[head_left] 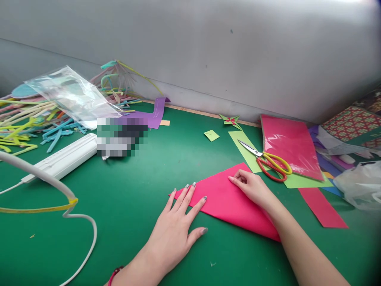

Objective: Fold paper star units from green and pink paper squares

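A folded sheet of bright pink paper (pixel 220 198) lies on the green table, making a long pointed shape with its tip to the left. Fingers spread, my left hand (pixel 175 230) rests flat over the paper's narrow left end; the thumb reaches onto the table. My right hand (pixel 250 184) is closed, its curled fingers and thumb tip resting on the paper's upper surface near the top right corner. Just beyond that hand are scissors (pixel 263 157) with one yellow and one red handle, lying partly on a light green paper strip (pixel 242 145).
At right are a pack of red paper (pixel 290 143), a red strip (pixel 323 208), a clear plastic bag (pixel 361 184) and a patterned box (pixel 354 125). A white power strip (pixel 64 157), its cable (pixel 93 238) and heaped coloured pipe cleaners (pixel 24 131) occupy the left. A green square (pixel 211 136) lies behind.
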### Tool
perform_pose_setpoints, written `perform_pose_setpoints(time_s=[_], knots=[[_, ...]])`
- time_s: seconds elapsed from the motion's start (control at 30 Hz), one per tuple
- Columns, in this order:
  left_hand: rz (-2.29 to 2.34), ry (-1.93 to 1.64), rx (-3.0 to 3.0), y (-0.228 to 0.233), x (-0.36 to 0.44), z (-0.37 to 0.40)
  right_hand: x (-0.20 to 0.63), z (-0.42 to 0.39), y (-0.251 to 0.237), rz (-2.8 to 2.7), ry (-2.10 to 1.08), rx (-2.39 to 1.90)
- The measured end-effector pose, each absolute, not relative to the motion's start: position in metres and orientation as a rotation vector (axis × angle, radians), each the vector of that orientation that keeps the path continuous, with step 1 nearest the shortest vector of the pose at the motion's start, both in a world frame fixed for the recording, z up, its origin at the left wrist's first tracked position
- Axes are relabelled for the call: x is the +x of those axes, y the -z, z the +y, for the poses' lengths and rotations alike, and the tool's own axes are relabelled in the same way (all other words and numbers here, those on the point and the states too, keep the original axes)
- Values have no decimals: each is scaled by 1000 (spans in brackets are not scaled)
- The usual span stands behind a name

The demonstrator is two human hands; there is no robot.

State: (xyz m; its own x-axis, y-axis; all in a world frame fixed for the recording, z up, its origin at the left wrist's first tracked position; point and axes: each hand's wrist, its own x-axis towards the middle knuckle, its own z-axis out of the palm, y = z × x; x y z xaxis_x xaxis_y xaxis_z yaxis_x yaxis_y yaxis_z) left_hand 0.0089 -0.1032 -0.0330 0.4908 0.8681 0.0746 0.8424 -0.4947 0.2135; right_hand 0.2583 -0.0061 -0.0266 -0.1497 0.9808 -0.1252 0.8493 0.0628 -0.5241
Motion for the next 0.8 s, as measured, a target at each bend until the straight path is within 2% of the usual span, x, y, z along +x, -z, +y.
perform_pose_setpoints(time_s=[0.8], knots=[[1588, -224, 2582, 38, 11, -109, 257, -7, 27, -2064, -688, -1886]])
